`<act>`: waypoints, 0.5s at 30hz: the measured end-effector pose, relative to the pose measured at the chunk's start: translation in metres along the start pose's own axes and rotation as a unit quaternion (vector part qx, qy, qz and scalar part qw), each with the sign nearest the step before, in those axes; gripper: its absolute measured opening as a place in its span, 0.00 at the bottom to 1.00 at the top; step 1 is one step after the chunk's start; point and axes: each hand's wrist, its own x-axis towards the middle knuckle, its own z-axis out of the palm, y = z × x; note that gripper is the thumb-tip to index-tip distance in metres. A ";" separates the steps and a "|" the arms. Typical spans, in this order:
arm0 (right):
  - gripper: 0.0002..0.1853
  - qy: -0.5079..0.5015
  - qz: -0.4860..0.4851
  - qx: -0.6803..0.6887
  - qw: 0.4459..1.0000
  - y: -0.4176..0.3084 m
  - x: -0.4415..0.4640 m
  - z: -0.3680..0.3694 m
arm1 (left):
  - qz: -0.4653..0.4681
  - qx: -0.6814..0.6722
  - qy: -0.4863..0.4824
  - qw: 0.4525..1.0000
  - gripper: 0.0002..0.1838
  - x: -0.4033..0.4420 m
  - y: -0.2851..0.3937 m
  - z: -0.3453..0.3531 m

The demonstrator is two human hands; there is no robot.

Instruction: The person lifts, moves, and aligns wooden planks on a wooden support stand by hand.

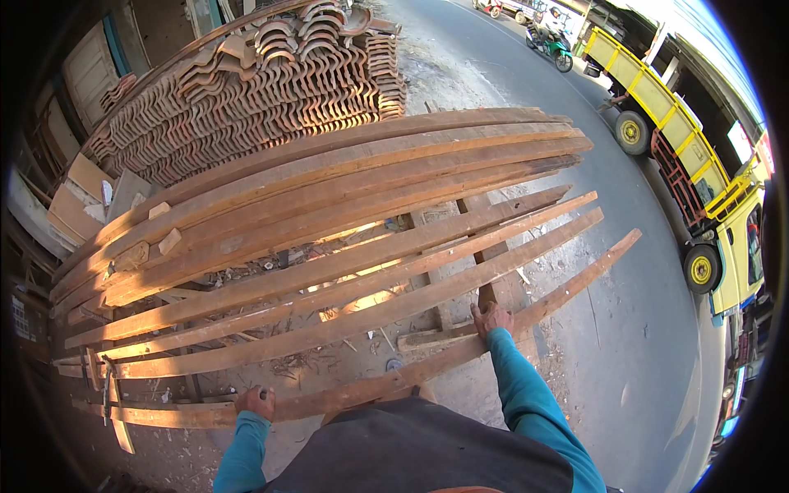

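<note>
A long wooden beam (362, 393) lies nearest my body, running from the lower left up to the right. My left hand (256, 402) is closed around it left of centre. Farther right, my right hand (493, 320) rests over the same beam, its fingers wrapped on the far edge. Beyond it several more long beams (353, 331) lie side by side on crosswise wooden supports (434, 336). Thicker beams (329, 191) sit close together behind those, with small wood blocks (169, 241) on their left part.
Stacked curved roof tiles (271, 107) stand behind the beams. A road (633, 271) runs along the right, with a yellow truck (682, 140) and a green motorbike (551, 45). Boards (82, 193) lean at the left. Wood scraps and debris litter the ground.
</note>
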 end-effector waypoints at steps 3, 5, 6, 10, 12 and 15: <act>0.36 -0.001 -0.001 -0.003 1.000 0.001 0.001 0.002 | 0.000 -0.003 0.001 1.000 0.18 0.000 0.002 -0.002; 0.35 -0.001 0.000 -0.002 1.000 0.001 0.002 0.002 | -0.001 0.000 -0.001 1.000 0.18 0.000 0.000 -0.001; 0.35 -0.002 0.000 0.000 1.000 0.001 0.001 0.001 | -0.002 0.002 -0.002 1.000 0.18 0.000 0.000 -0.001; 0.33 0.009 -0.004 -0.013 1.000 -0.003 -0.003 -0.003 | -0.013 -0.008 -0.023 1.000 0.18 0.002 -0.001 -0.002; 0.32 0.003 -0.006 -0.008 1.000 -0.003 -0.004 -0.005 | -0.010 -0.020 -0.015 1.000 0.18 0.001 -0.004 0.002; 0.33 0.007 -0.006 -0.008 1.000 -0.002 -0.002 -0.002 | -0.012 -0.025 -0.016 0.999 0.17 0.002 -0.003 0.001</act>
